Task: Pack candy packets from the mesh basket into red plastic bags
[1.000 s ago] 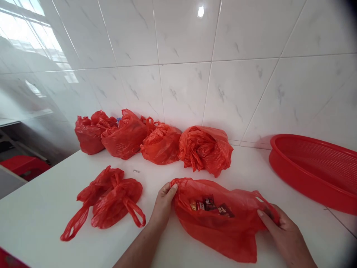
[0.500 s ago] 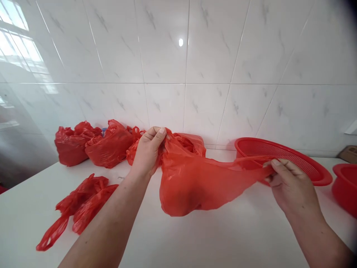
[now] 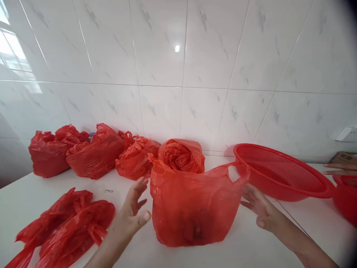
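Observation:
A red plastic bag (image 3: 192,204) stands upright on the white counter (image 3: 251,245), mouth up, with something dark showing through at its bottom. My left hand (image 3: 134,210) is just left of it, fingers spread, holding nothing. My right hand (image 3: 259,208) is at the bag's right side by its handle loop, fingers apart, also free of the bag.
Several stuffed red bags (image 3: 95,152) line the tiled wall behind. Two flat red bags (image 3: 69,230) lie at the front left. A red mesh basket (image 3: 279,175) leans at the right, beside a red bowl (image 3: 346,197). Another person's fingers (image 3: 338,169) reach in at the far right.
The bag was lifted off the counter, stretched between both my hands, then set down upright. Both hands have let go and opened. The view has shifted right.

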Tool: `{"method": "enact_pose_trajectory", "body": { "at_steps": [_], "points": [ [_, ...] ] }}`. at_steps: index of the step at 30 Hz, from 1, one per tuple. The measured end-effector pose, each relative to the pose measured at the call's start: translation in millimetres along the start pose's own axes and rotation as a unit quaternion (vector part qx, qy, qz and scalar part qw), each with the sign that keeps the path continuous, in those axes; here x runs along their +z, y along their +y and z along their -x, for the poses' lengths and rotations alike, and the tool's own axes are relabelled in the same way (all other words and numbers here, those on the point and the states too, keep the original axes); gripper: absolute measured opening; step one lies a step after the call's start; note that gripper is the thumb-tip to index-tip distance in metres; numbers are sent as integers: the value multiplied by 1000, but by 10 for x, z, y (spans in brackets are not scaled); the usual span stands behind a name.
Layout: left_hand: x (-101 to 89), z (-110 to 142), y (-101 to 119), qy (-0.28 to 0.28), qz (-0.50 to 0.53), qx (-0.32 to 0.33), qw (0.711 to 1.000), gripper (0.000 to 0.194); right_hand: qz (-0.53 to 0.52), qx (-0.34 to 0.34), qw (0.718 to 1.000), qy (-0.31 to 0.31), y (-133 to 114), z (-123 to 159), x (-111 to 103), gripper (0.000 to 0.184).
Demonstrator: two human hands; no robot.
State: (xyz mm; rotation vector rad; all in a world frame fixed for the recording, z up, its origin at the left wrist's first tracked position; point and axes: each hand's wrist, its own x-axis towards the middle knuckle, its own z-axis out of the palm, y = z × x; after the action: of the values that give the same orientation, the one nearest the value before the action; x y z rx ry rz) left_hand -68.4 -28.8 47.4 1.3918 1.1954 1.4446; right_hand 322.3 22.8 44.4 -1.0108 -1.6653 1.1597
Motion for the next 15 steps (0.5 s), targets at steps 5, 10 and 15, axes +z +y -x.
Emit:
{"method": "enact_pose_trajectory", "body": {
  "at_steps": [5, 10, 15],
  "points": [
    [424, -97, -131, -4, 138, -42, 990, 113, -103, 20, 994, -34, -260, -351, 498, 107],
    [690, -342, 149, -76, 292, -183, 936, 61, -236, 76, 967, -62, -429, -594, 918, 67],
    [755, -476, 107, -74, 381, -208, 898, 24, -371, 68, 924, -61, -450, -576, 813, 21]
  ]
}}
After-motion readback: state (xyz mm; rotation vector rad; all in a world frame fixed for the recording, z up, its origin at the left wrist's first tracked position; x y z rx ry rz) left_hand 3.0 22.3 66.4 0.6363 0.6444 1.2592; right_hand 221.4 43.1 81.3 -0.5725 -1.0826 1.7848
